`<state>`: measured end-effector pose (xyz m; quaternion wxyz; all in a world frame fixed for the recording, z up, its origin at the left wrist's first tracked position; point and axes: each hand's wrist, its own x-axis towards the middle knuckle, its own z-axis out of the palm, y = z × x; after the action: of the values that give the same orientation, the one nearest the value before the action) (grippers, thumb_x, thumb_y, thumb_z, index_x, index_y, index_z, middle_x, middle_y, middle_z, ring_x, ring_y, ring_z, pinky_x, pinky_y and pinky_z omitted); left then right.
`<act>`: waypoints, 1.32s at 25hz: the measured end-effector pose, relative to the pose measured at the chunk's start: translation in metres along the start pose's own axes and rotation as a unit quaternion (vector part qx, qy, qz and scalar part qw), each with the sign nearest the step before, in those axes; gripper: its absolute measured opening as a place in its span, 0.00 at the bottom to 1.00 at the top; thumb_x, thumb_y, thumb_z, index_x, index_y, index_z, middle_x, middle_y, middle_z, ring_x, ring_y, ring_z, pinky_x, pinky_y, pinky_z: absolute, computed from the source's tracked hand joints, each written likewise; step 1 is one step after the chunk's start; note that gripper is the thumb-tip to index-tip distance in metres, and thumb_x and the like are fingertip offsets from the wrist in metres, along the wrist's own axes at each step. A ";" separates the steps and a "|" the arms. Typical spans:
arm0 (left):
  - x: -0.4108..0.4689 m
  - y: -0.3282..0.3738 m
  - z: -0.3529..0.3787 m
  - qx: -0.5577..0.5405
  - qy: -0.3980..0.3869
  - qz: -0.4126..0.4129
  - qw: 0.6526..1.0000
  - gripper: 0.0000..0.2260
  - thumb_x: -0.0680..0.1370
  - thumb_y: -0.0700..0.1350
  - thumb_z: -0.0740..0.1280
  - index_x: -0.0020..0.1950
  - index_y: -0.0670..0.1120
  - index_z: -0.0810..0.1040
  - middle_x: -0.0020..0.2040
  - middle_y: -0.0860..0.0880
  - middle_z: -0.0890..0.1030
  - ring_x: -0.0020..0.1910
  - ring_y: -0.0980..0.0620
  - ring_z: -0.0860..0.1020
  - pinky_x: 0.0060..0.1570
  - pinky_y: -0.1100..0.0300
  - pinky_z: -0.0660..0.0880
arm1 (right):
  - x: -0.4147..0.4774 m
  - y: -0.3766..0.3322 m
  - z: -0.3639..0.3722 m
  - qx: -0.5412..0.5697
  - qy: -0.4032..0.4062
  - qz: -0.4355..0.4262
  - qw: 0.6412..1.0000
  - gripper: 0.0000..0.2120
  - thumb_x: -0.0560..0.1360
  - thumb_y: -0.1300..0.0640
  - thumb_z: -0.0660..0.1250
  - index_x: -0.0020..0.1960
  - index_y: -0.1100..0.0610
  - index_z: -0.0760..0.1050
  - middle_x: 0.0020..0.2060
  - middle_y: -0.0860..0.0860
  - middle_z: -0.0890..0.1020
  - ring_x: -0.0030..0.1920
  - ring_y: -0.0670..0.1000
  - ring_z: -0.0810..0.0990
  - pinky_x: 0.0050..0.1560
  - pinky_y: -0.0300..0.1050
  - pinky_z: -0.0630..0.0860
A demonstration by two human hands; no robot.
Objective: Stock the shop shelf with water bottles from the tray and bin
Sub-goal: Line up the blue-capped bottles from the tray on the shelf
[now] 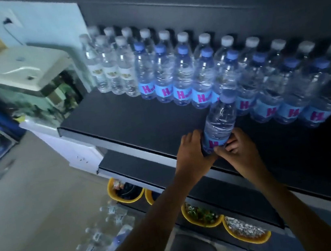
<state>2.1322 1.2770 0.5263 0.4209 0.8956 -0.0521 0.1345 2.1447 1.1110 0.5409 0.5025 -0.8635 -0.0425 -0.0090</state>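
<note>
step: setting a bottle (pixel 219 122) on the shelf (pixel 137 116) | grip: left hand (pixel 192 153) and right hand (pixel 239 149) both clasped its base, likely steadying it | place: upright ahead of the blue-labelled row (pixel 186 80), probably starting a new front row

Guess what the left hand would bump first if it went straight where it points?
Likely the front row of blue-label bottles. The left hand grips a bottle, whose cap would probably reach that row before the fingers do; depth is unclear.
</note>
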 end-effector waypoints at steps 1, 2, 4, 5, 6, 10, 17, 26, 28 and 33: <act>-0.001 -0.015 -0.020 0.016 0.020 -0.001 1.000 0.23 0.71 0.52 0.75 0.61 0.44 0.75 0.55 0.48 0.78 0.56 0.48 0.73 0.51 0.53 0.74 | 0.005 -0.013 0.023 0.002 -0.010 -0.008 1.000 0.23 0.71 0.60 0.80 0.60 0.50 0.74 0.52 0.54 0.83 0.44 0.42 0.84 0.40 0.33 0.79; -0.003 -0.032 -0.040 0.032 0.043 -0.005 0.999 0.23 0.71 0.52 0.75 0.61 0.44 0.76 0.55 0.47 0.78 0.55 0.47 0.73 0.52 0.54 0.73 | 0.011 -0.026 0.047 0.001 -0.017 -0.016 1.000 0.23 0.70 0.59 0.81 0.58 0.49 0.74 0.52 0.54 0.83 0.44 0.42 0.84 0.41 0.36 0.81; -0.005 -0.064 -0.078 0.064 0.079 -0.020 0.995 0.22 0.71 0.52 0.75 0.61 0.44 0.76 0.55 0.47 0.78 0.54 0.46 0.74 0.52 0.55 0.72 | 0.021 -0.053 0.092 -0.001 -0.036 -0.025 0.999 0.23 0.69 0.56 0.81 0.59 0.48 0.74 0.52 0.53 0.84 0.47 0.45 0.85 0.45 0.46 0.85; -0.006 -0.077 -0.095 0.079 0.090 -0.029 0.992 0.23 0.70 0.53 0.75 0.61 0.45 0.76 0.54 0.48 0.78 0.54 0.47 0.73 0.52 0.56 0.73 | 0.025 -0.065 0.112 0.006 -0.049 -0.025 0.998 0.24 0.69 0.55 0.81 0.60 0.47 0.75 0.53 0.52 0.84 0.48 0.47 0.85 0.47 0.51 0.85; -0.005 -0.094 -0.115 0.088 0.100 -0.040 0.990 0.24 0.70 0.53 0.74 0.62 0.46 0.76 0.54 0.48 0.78 0.54 0.48 0.73 0.52 0.56 0.73 | 0.031 -0.079 0.135 0.014 -0.065 -0.028 0.997 0.25 0.69 0.55 0.81 0.61 0.47 0.75 0.54 0.51 0.84 0.50 0.48 0.86 0.48 0.54 0.85; 0.015 -0.156 -0.181 0.118 0.126 -0.071 0.982 0.22 0.71 0.52 0.73 0.62 0.46 0.75 0.53 0.48 0.78 0.53 0.47 0.73 0.51 0.55 0.72 | 0.062 -0.129 0.217 0.013 -0.081 -0.070 0.994 0.23 0.70 0.56 0.80 0.62 0.53 0.76 0.53 0.53 0.84 0.53 0.52 0.84 0.53 0.58 0.83; 0.089 -0.237 -0.240 0.123 0.116 -0.116 0.979 0.21 0.77 0.54 0.70 0.66 0.45 0.74 0.57 0.44 0.80 0.56 0.42 0.77 0.55 0.50 0.75 | 0.144 -0.182 0.310 -0.037 -0.043 -0.102 0.993 0.24 0.70 0.57 0.80 0.63 0.62 0.77 0.56 0.59 0.84 0.57 0.59 0.82 0.60 0.61 0.78; 0.153 -0.275 -0.263 0.122 0.099 -0.168 0.973 0.20 0.79 0.58 0.64 0.68 0.52 0.71 0.59 0.47 0.80 0.58 0.42 0.80 0.49 0.53 0.72 | 0.211 -0.209 0.356 -0.049 -0.065 -0.030 0.996 0.25 0.72 0.51 0.78 0.63 0.57 0.72 0.56 0.59 0.83 0.49 0.60 0.86 0.42 0.63 0.85; 0.160 -0.280 -0.264 0.124 0.103 -0.162 0.974 0.17 0.80 0.56 0.63 0.66 0.50 0.71 0.57 0.46 0.80 0.55 0.40 0.80 0.45 0.54 0.69 | 0.216 -0.210 0.363 -0.044 -0.051 -0.024 0.997 0.23 0.73 0.51 0.78 0.62 0.57 0.73 0.55 0.58 0.83 0.48 0.60 0.86 0.40 0.62 0.85; 0.169 -0.283 -0.252 0.198 0.118 -0.147 0.962 0.20 0.82 0.57 0.60 0.69 0.48 0.69 0.55 0.45 0.78 0.48 0.39 0.81 0.39 0.55 0.67 | 0.221 -0.198 0.369 -0.049 -0.024 -0.019 0.998 0.18 0.76 0.48 0.74 0.60 0.54 0.74 0.53 0.56 0.82 0.48 0.60 0.86 0.34 0.58 0.85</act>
<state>2.3032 1.6549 0.5185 0.2535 0.9367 0.1580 0.1829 2.3390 1.5432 0.5426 0.4581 -0.8861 -0.0708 0.0001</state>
